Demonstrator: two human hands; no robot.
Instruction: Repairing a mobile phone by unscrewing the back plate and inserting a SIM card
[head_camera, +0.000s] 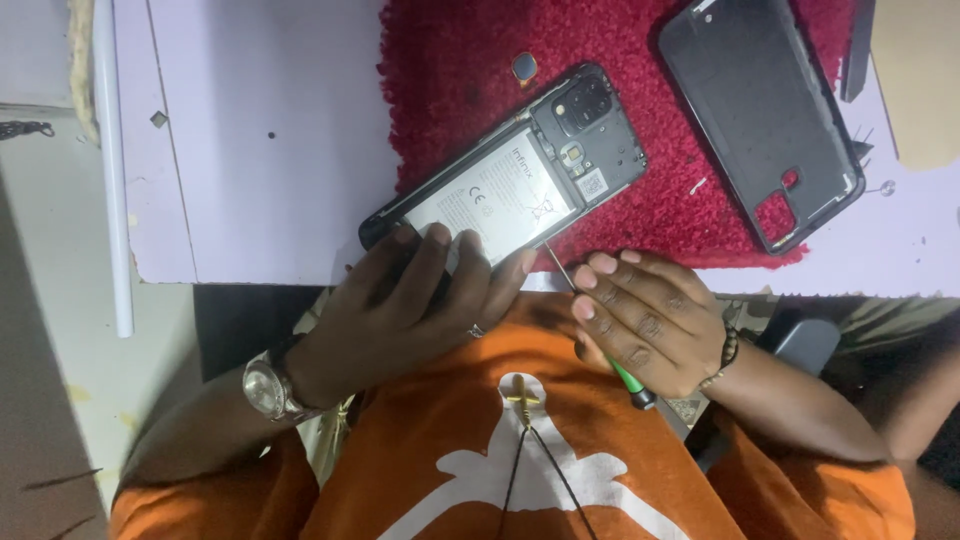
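Steadying the opened phone (510, 175) at the mat's edge (660, 255), left hand (420, 300).

The opened phone (510, 175) shows a black frame and a white battery with grey markings, lying on a deep red, fuzzy mat (470, 70). The detached back cover (760, 115) is dark grey. The table top (260, 130) is pale lilac. The screwdriver (600, 335) has a silver shaft and green handle with a black end. The shirt (480, 450) is orange with a white pattern, the wristwatch (268, 387) silver
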